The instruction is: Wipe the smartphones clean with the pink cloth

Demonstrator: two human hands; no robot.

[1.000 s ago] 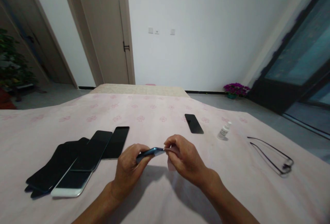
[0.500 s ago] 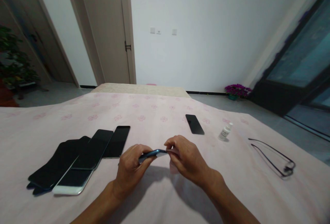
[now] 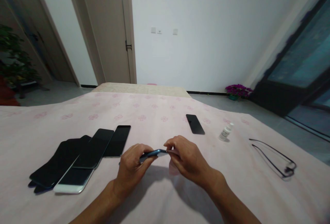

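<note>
My left hand (image 3: 132,162) is closed around a phone (image 3: 154,153) with a blue edge, held tilted so that mostly its thin side shows. In my right hand (image 3: 187,155) is a pale pink cloth (image 3: 173,169), part of it hanging below the fingers. Thumb and fingers of that hand pinch the cloth at the phone's right end. Both hands are above the bed-like surface with its pink flowered cover (image 3: 154,196). The phone's face and most of its back are hidden from me.
Several phones (image 3: 92,148) lie overlapping at the left, some stacked. Farther off on the right is a single black phone (image 3: 195,124). A small white bottle (image 3: 226,132) stands beside it, with dark-framed glasses (image 3: 287,169) farther right.
</note>
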